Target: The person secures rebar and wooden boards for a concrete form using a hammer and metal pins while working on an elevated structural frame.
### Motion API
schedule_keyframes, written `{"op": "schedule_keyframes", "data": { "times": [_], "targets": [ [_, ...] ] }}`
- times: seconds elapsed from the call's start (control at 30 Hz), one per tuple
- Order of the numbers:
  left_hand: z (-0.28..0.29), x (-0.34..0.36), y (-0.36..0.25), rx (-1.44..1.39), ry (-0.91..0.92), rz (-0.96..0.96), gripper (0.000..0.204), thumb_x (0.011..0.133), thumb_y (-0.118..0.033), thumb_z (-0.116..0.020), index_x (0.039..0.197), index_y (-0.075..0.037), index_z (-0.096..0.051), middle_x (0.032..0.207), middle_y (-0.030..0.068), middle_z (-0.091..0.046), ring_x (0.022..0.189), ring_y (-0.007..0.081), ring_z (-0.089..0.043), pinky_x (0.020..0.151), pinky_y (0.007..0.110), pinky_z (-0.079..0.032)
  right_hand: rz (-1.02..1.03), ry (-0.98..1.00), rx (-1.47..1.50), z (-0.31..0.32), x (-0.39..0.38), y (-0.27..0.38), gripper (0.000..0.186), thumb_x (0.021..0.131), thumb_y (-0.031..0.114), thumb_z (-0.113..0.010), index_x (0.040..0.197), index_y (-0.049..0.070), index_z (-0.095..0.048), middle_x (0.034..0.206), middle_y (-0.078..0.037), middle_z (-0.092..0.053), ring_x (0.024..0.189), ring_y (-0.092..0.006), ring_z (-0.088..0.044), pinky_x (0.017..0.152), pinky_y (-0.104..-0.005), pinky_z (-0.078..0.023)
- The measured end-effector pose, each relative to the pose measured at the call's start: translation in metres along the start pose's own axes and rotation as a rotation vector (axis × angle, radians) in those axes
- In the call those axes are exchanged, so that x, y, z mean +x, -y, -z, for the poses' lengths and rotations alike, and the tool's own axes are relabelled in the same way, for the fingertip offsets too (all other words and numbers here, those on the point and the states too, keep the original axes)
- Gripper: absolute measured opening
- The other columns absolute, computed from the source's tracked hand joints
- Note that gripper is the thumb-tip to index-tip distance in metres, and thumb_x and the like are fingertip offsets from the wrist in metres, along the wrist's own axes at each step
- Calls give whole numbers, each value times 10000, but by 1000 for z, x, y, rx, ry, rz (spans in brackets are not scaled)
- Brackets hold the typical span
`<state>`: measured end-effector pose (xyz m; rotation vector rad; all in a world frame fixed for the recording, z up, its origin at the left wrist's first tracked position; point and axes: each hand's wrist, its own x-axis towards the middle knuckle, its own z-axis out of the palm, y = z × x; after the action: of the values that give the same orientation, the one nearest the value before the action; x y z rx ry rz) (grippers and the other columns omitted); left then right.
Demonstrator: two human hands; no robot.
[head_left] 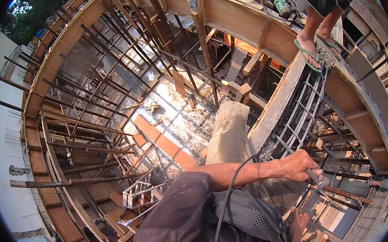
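Over on the left, the curved brown timber formwork wall [42,149] sweeps round, with dark steel props [84,101] leaning across the gap and a loose orange-brown plank [163,145] lying on the dusty concrete floor [179,108] far below. Nearer the middle, the person crouches in a dark purple top, a black cable [225,202] running up across it.

Now the arm reaches rightward: the right hand [298,164] is closed around a slim grey metal tool handle [316,178], its tip pointing down into the cage of grey steel reinforcing bars [303,110] set in the curved beam trough. By my reading, this is work on the bars inside the form, and the next move calls for a steady grip and a careful placing of the tip against the steel.

The left hand [297,225] sits lower, near the bottom edge, fingers partly spread against timber; whether it grips anything, I cannot tell.

Further right and up, a second person's feet in green flip-flop sandals [309,54] stand on the form's edge, a green power tool [281,5] behind them.
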<state>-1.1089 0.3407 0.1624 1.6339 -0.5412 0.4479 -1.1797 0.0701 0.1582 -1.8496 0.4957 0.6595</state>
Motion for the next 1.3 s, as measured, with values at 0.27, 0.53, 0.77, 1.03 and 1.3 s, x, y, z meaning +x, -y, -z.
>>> {"op": "schedule_keyframes", "data": {
  "times": [0.27,0.53,0.77,1.03,1.3],
  "targets": [
    [-81,-53,26,187,619,-94,266,748,-332,-684,746,-66,-683,617,183,-626,653,405,-651,593,512,-471,359,5,-213,31,25,-44,228,943,199,-646,837,101,-470,546,24,-444,451,-75,-433,389,-266,-290],
    [-19,-30,65,277,128,15,464,964,-288,-615,571,-57,-533,529,110,-540,484,335,-567,470,429,-426,-66,-114,-111,11,-12,-12,285,901,140,-694,756,102,-451,551,33,-428,416,-77,-436,374,-263,-334],
    [-40,-30,64,239,32,-82,471,963,-272,-644,573,-38,-526,492,104,-506,453,303,-532,469,412,-411,-114,-124,-7,6,-14,-9,283,921,129,-676,780,133,-430,537,46,-391,400,-78,-374,368,-267,-312],
    [74,82,63,215,-794,197,580,1014,-375,-611,591,1,-490,479,11,-401,496,89,-355,443,367,-309,-42,-114,-117,3,-12,3,257,914,183,-697,762,87,-513,599,42,-468,489,-55,-448,435,-265,-372],
    [84,64,100,128,-686,483,627,1012,-517,-560,622,-32,-488,537,-32,-388,543,94,-363,487,379,-313,-21,-14,-141,-22,-11,45,271,923,221,-703,783,86,-515,576,56,-444,457,-53,-408,423,-260,-336]
  ]
}}
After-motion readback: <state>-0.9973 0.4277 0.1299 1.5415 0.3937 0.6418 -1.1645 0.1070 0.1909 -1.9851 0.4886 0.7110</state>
